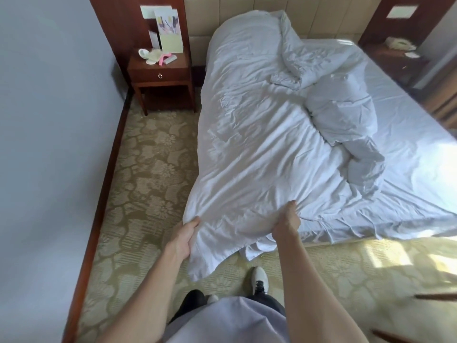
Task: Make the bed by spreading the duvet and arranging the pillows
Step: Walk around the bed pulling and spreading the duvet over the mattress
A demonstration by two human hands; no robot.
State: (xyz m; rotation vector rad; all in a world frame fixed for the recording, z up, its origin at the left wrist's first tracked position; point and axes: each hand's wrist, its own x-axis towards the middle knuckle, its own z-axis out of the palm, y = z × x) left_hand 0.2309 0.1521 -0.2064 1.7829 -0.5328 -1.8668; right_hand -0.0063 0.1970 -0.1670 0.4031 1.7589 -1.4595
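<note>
left hand (184, 237): clenched on the foot-end corner of the duvet, fingers wrapped round the edge, out past the side of the bed
right hand (286, 222): pinching the same foot-end edge a bit further along, fingertips dug into the fabric right over the mattress corner
duvet (252, 125): white, runs long down the left side of the bed from the headboard to the foot, pretty wrinkled. the corner between the hands droops off toward the carpet
bunched part (343, 115): the rest of the duvet is twisted in a heap near the middle, can't tell if a pillow is buried in there
bed sheet (408, 134): right half of the mattress is bare sheet with sun on it
nightstand (160, 70): dark wood, just beside the head of the bed on the left, cards and small bits on top
carpet (148, 169): tan floral pattern, a white shoe (259, 279) on it near the hanging corner
</note>
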